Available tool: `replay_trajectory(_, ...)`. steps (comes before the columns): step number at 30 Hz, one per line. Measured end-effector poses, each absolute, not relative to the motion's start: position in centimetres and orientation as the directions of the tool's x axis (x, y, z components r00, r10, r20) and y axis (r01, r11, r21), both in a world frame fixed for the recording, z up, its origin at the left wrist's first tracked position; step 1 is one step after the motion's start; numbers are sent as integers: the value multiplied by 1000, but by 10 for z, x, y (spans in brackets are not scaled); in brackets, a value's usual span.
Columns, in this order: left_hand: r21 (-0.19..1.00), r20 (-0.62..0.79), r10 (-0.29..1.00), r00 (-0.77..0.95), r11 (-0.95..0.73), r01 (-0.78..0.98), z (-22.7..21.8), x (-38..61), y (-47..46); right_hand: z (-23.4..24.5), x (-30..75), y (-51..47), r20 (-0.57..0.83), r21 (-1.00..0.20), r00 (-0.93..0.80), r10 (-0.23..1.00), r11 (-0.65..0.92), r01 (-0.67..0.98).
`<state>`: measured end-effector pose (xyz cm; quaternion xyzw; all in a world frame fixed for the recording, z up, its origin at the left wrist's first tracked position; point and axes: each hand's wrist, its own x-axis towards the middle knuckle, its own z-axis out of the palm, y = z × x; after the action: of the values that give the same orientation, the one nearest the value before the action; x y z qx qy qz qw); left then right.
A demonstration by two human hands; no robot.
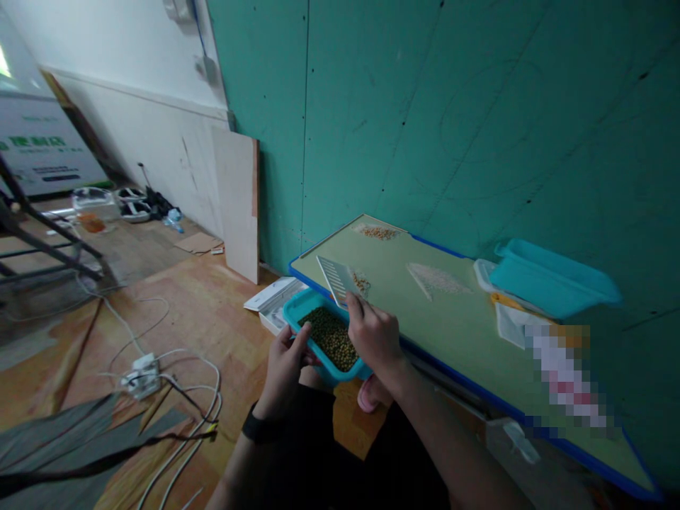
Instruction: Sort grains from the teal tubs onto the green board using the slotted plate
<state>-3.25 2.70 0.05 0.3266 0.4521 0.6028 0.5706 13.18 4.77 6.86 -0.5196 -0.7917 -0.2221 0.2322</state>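
My left hand (287, 365) is closed on the near left rim of a turquoise plastic tub (300, 301). Green and yellowish beans (332, 336) cover its bottom. In my right hand (375, 329) is a flat white slotted scraper (333, 280), pinched at its lower end and tilted over the table's edge above the tub. Just beyond the scraper, a small heap of tan kernels (361, 283) lies on the pale green table (393, 273). Farther back are an orange-tan heap of kernels (380, 232) and a pale, whitish grain heap (443, 278).
Another turquoise tub (557, 280) stands at the table's right, beside white lids and an orange-handled item (507, 304). An open white box (273, 304) lies left of the table. Cables and a power strip (142, 375) cover the floor. A board (236, 205) leans on the wall.
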Motion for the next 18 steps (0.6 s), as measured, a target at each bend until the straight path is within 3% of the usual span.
replay_trajectory(4, 915, -140, 983, -121, 82, -394, 1, -33, 26, 70, 150, 40, 685, 36, -302, 663, 383, 923)
replay_trajectory(8, 923, -119, 985, -124, 64, -380, 0, -31, 24, 86, 186, 49, 748, -175, -64, 661, 289, 941)
replay_trajectory(11, 924, -113, 984, -139, 53, -379, 1, -28, 23, 94, 217, 75, 688, -398, 119, 716, 235, 887)
replay_trajectory(15, 913, -129, 981, -149, 58, -404, 1, -23, 22, 90, 237, 110, 543, -701, 219, 811, 294, 650)
replay_trajectory(18, 911, -119, 982, -149, 48, -409, -2, -23, 23, 81, 233, 119, 462, -820, 265, 846, 294, 491)
